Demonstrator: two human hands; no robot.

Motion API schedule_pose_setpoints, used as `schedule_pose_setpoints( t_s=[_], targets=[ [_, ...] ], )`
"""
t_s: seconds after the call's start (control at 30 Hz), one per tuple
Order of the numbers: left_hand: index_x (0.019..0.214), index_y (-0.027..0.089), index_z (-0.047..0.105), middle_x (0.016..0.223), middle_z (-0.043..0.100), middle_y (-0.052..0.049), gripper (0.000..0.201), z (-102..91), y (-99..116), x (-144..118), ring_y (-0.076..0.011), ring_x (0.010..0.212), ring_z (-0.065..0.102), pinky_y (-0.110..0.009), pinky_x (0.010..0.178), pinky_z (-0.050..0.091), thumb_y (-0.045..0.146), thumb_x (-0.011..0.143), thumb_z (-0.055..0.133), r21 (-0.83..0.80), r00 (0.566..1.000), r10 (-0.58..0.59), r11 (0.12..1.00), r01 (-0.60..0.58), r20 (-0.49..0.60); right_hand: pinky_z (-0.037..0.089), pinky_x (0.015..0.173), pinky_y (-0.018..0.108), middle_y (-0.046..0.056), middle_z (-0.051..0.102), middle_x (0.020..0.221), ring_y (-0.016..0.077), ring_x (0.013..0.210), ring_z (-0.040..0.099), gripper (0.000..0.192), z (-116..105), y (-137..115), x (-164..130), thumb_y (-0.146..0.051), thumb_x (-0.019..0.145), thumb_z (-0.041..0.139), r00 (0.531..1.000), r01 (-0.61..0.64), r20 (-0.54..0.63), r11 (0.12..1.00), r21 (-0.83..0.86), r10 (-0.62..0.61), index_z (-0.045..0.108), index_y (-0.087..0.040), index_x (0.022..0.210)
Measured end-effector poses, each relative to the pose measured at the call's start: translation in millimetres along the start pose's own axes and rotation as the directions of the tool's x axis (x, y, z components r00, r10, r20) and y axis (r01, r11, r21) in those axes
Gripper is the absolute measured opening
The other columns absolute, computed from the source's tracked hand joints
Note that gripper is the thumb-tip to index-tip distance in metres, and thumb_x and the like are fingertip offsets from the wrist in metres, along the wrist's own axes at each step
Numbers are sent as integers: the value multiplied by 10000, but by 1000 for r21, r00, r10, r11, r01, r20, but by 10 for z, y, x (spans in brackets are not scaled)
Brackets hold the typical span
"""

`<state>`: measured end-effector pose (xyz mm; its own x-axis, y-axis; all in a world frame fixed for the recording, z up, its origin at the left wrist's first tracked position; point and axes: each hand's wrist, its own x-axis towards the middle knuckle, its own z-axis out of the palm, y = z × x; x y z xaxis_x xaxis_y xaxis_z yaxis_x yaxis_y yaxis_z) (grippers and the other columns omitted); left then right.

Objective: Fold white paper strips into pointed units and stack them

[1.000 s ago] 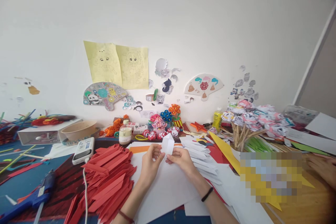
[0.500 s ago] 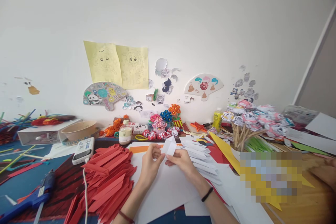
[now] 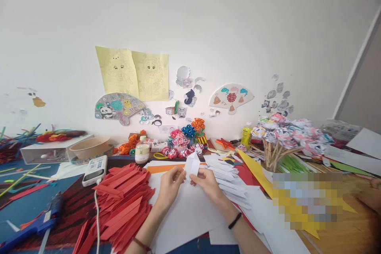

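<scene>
Both hands, left hand [image 3: 170,184] and right hand [image 3: 207,182], pinch the white folded paper [image 3: 191,165] beside the red strips pile [image 3: 126,202]; it now looks narrower, creased tighter.

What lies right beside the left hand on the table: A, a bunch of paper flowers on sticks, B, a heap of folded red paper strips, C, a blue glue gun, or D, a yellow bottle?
B: the heap of red paper strips spreads just beside the left hand, which shares the small white folded paper with the right hand.
</scene>
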<state>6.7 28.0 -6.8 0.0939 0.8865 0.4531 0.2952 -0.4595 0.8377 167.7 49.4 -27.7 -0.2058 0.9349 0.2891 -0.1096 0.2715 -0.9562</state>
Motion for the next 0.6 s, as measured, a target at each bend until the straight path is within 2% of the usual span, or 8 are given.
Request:
schedule_pose_setpoints(
  t_s=[0.2,0.4,0.6],
  targets=[
    [694,165,572,662,657,-41,353,47,-44,-10,-158,584,578,-244,579,434,471,843,482,24,993,-38,999,35,114,431,562,258,39,635,630,154,584,558,336,-13,-23,-9,-440,693,710,999,39,-13,999,24,-38,702,-114,769],
    [644,190,499,592,602,-11,359,85,-47,-35,-155,563,546,-240,567,408,483,848,463,84,998,-15,996,10,66,424,548,255,31,619,597,147,558,544,334,3,-15,0,-443,674,718,999,28,-29,999,16,-27,695,-114,728],
    [707,178,553,641,638,-29,349,87,-60,-24,-161,581,567,-242,573,425,495,833,484,29,990,-23,999,19,137,419,545,251,20,605,581,142,553,537,297,-4,-48,-6,-415,693,706,997,35,-70,999,4,-35,687,-119,721]
  ],
)
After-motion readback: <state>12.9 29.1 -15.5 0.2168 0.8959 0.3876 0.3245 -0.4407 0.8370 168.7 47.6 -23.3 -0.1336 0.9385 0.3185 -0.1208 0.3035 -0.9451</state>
